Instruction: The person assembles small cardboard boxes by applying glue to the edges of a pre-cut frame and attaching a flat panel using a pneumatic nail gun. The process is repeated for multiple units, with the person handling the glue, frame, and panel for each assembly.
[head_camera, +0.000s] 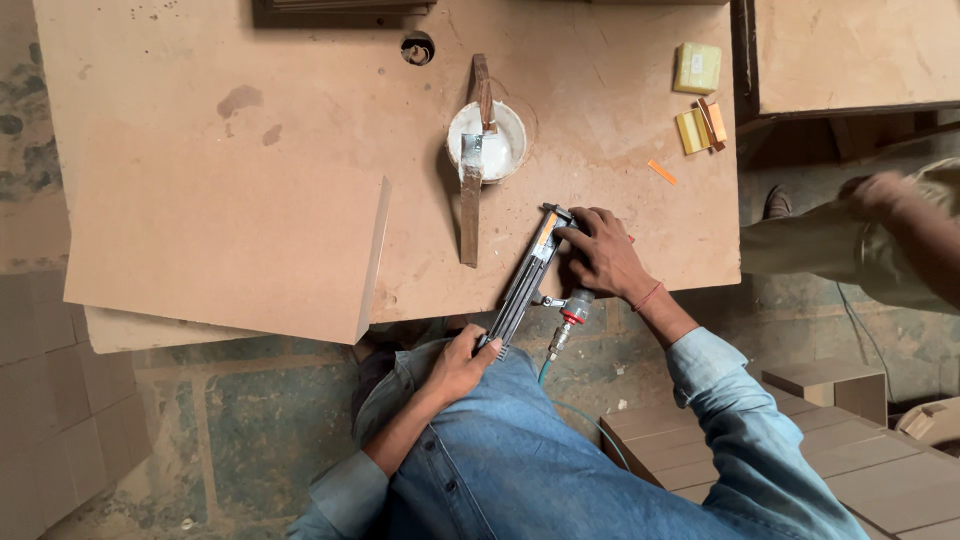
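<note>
A pneumatic nail gun (528, 285) lies on its side at the near edge of a brown fibreboard table (600, 110), its magazine pointing toward me. My right hand (603, 255) grips the gun's body, fingers curled over the top. My left hand (460, 362) pinches the near end of the magazine, just off the table edge. A green air hose (546, 372) with a red-ringed coupler hangs from the gun's handle.
A white bowl of glue (497, 143) with a wooden stick across it sits behind the gun. A loose board (225, 245) lies at the left. Yellow boxes (697, 68) rest at the back right. Another person's arm (900, 225) is at the right. Stacked boards (860, 470) lie on the floor.
</note>
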